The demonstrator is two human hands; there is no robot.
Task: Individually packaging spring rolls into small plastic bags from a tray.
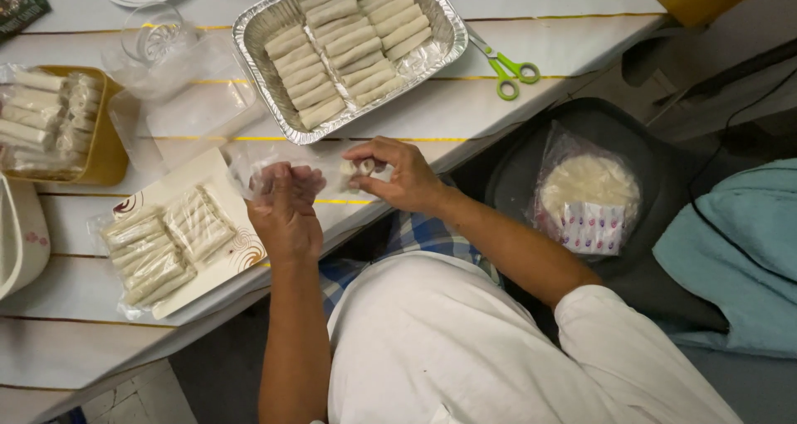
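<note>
My left hand [286, 208] sits inside a thin clear plastic bag [249, 171], fingers curled around its opening, just above the table's front edge. My right hand [398, 175] pinches a small pale roll [359, 168] between thumb and fingers, right beside the bag's mouth. Behind both hands stands a foil tray [253, 46] filled with rows of the same pale rolls. To the left, bagged rolls [166, 241] lie on a white tray [237, 262].
Green-handled scissors [508, 68] lie right of the foil tray. A yellow tray [108, 166] with more bagged rolls is at far left, a clear glass [158, 34] behind it. A bag of round wrappers [588, 198] rests on a dark seat to the right.
</note>
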